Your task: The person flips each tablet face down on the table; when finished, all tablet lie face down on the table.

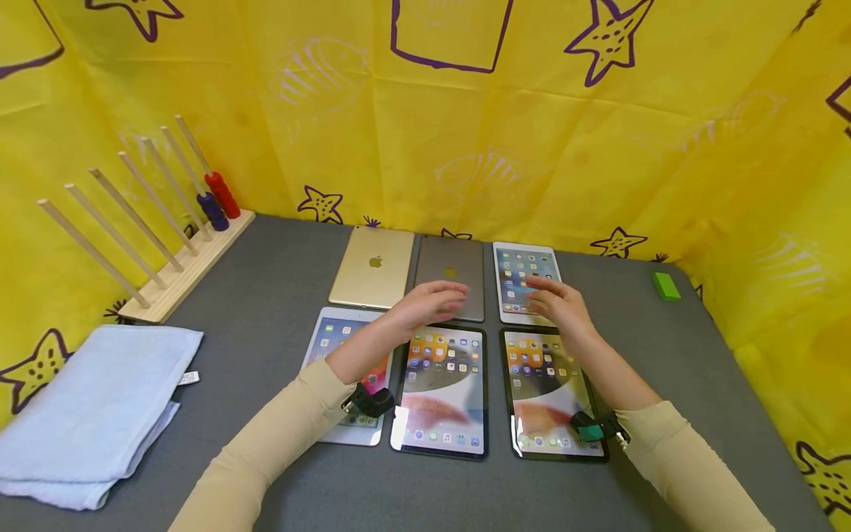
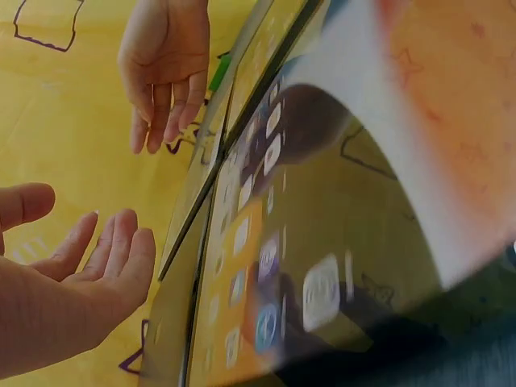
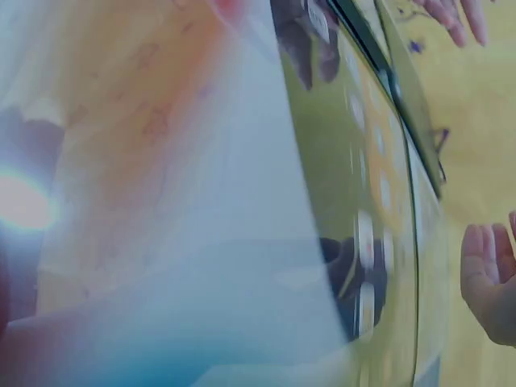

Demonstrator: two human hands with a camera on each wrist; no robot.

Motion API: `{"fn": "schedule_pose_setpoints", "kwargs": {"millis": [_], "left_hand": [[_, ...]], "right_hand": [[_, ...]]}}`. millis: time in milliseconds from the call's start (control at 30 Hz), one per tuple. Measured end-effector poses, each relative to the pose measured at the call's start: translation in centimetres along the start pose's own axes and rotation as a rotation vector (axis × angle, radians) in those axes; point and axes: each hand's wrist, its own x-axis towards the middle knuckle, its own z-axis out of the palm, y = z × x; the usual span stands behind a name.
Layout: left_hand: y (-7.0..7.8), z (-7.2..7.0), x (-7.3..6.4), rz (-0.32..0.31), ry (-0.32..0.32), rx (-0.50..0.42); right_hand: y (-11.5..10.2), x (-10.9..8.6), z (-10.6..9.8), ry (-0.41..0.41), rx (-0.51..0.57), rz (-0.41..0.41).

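Several tablets lie flat in two rows of three. In the head view, my left hand point(image 1: 428, 307) hovers over the grey tablet point(image 1: 459, 258), its fingers loosely bent around nothing. My right hand point(image 1: 564, 309) is held above the white-framed tablet point(image 1: 525, 264), equally free of any object. Lit home screens show on two black-framed tablets, the middle one point(image 1: 445, 377) and the right one point(image 1: 538, 384). My left forearm partly covers another white tablet point(image 1: 326, 332). Back left is a gold tablet point(image 1: 372, 266), back side up. The left wrist view shows both palms facing each other.
On the left stands a wooden peg rack point(image 1: 166, 288) with red and blue beads on two pegs. A folded light-blue towel point(image 1: 93, 414) lies in front of it. At the far right sits a green block point(image 1: 665, 287). A yellow patterned cloth point(image 1: 412, 148) hangs behind the grey table.
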Motion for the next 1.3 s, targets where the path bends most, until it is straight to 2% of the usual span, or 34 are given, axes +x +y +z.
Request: {"fn": "schedule_pose_setpoints", "kwargs": {"millis": [133,300,533,833,1300], "left_hand": [[-0.3,1.6,1.1,-0.076,-0.049,-0.132],[-0.8,3.5,2.1,-0.134,-0.076,-0.23],[-1.4,5.1,3.2,-0.175,-0.04,-0.326],[-1.4,6.1,3.7,-0.19,-0.053,-0.407],[-1.4,6.3,4.1,-0.184,-0.019,-0.447]], "right_hand": [[0.4,-0.7,-2.4,0.046,0.015,0.014],[0.8,-1.9,-4.4,0.071,0.05,0.062],[1.4,-2.9,-5.6,0.009,-0.012,0.085],[1.8,-2.9,-5.6,-0.082,-0.069,0.105],[2.0,-2.6,-5.4,-0.088,-0.082,0.108]]}}
